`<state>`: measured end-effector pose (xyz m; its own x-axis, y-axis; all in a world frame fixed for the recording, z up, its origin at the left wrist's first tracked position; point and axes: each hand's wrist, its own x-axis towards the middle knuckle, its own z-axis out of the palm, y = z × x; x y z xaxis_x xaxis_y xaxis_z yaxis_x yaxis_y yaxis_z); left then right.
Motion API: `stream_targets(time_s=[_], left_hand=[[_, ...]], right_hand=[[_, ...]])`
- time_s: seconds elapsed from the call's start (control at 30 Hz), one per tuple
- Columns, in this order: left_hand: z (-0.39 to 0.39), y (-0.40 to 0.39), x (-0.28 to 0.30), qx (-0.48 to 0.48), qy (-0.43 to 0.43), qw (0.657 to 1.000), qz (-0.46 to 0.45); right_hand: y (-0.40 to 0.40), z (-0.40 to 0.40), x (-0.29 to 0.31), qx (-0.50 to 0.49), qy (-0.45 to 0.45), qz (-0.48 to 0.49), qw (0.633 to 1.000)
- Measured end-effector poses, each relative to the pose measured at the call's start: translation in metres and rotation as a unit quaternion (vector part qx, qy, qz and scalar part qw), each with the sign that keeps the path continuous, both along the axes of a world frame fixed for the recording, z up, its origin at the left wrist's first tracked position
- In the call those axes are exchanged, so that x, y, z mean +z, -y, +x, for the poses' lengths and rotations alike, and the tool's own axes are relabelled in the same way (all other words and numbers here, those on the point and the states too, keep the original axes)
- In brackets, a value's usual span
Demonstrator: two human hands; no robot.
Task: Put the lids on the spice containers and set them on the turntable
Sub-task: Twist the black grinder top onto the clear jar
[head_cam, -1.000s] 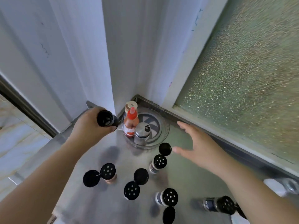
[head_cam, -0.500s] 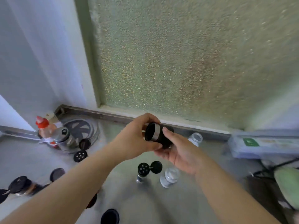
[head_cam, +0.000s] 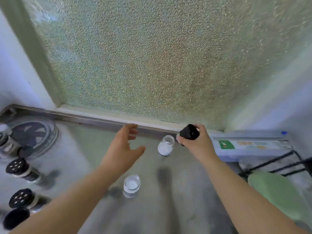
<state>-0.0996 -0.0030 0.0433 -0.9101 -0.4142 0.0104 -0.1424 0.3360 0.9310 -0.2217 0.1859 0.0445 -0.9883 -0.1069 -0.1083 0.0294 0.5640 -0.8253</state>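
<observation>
My right hand [head_cam: 196,142] grips a black lid [head_cam: 189,132] above the counter, just right of an uncapped clear jar of white powder [head_cam: 165,145]. A second uncapped clear jar with white powder [head_cam: 132,185] stands nearer me. My left hand [head_cam: 124,149] hovers between them, fingers spread, holding nothing. The round turntable [head_cam: 49,134] sits at the far left corner with a metal-capped jar [head_cam: 7,144] on it. Two jars with black perforated tops [head_cam: 16,167] [head_cam: 21,198] and a loose black lid [head_cam: 16,218] lie at the left edge.
A frosted glass window [head_cam: 160,56] rises behind the steel counter [head_cam: 160,208]. A long flat box with a green label [head_cam: 251,146] lies at the right, with a black wire rack [head_cam: 278,164] and a green object [head_cam: 276,195] beside it.
The view swung right from the turntable corner. The black lid passed from my left hand to my right, and my left hand let go and opened.
</observation>
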Motion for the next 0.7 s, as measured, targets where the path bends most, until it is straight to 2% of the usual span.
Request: stream_targets(time_s=[0.1, 0.23, 0.47, 0.7], left_hand=[[0.014, 0.016, 0.004, 0.062, -0.006, 0.998, 0.002], [0.039, 0.035, 0.009, 0.116, -0.014, 0.993, -0.002], [0.064, 0.047, 0.005, 0.16, 0.009, 0.987, 0.0], [0.048, 0.026, 0.003, 0.128, 0.026, 0.991, 0.009]], right_hand=[[0.009, -0.034, -0.017, 0.092, -0.051, 0.071, 0.992], [0.028, -0.058, -0.059, 0.19, -0.073, 0.146, 0.968], [0.036, -0.058, -0.08, 0.213, -0.098, 0.147, 0.961], [0.024, -0.047, -0.095, 0.196, -0.107, 0.124, 0.967]])
